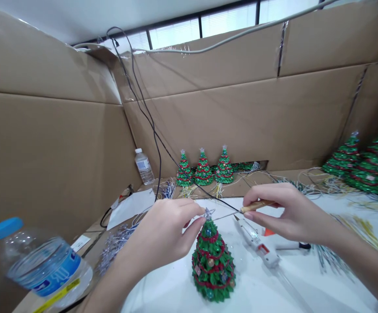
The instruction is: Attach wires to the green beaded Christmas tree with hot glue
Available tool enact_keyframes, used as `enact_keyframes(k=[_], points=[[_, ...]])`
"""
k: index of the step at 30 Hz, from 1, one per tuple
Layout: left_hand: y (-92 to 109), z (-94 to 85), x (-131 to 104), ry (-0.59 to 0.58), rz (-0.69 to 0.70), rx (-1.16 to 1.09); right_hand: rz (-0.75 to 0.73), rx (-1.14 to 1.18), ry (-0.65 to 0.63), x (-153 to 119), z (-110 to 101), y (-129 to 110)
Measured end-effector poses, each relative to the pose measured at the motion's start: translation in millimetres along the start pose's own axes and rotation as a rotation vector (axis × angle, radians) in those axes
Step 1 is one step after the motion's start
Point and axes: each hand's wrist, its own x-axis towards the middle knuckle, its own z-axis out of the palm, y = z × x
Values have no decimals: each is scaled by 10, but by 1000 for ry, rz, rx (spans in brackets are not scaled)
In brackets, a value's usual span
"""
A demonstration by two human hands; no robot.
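A small green Christmas tree (pixel 213 265) with red garlands and coloured balls stands upright on the white table top in front of me. My left hand (pixel 172 228) pinches at the silver star (pixel 208 214) on its tip; a thin loop, perhaps wire, shows beside the star. Between the thumb and fingers of my right hand (pixel 282 213) is a wooden-handled awl (pixel 257 205). Its slim metal shaft points left and reaches close to the star; whether it touches is unclear. A white glue gun (pixel 260 245) lies below my right hand.
Behind stand three similar trees (pixel 203 169) with wires trailing, and more trees (pixel 371 165) crowd the right. A large water bottle (pixel 45 265) is at left, a smaller bottle (pixel 144 166) farther back. Wire bundles (pixel 118 243) lie about; a black cable (pixel 182 167) hangs across. Cardboard walls (pixel 208 100) enclose the table.
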Motion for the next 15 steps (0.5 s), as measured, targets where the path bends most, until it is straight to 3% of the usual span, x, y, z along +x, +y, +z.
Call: enact_keyframes(k=[15], points=[[-8,12,3,-45,-16,-31,-42,-1,43,-11,5,44]])
